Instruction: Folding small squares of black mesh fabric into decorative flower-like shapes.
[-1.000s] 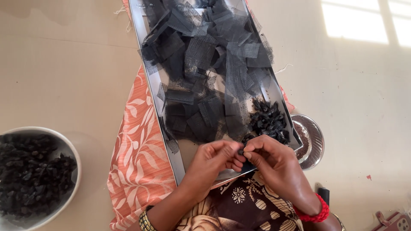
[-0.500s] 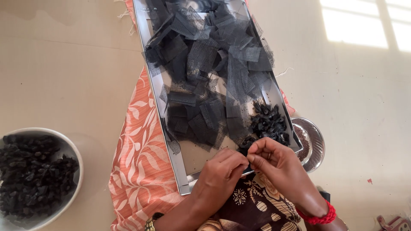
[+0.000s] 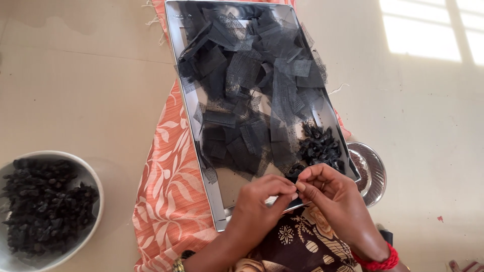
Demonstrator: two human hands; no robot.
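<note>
Both hands meet fingertip to fingertip over the near edge of the steel tray (image 3: 185, 95). The left hand (image 3: 259, 206) and right hand (image 3: 330, 194) are pinched nearly closed on something small and dark, too hidden to name. Just beyond lies a small heap of black pieces (image 3: 320, 147); the many black net squares (image 3: 252, 85) look unused. A bowl (image 3: 93, 176) of black pieces sits well to the left.

— Where are your hands?
— Your left hand (image 3: 259, 204) and right hand (image 3: 330, 194) meet fingertip to fingertip, both pinched shut.
— And your wrists?
— Your forearms angle in from below; your right wrist sits lower right.
</note>
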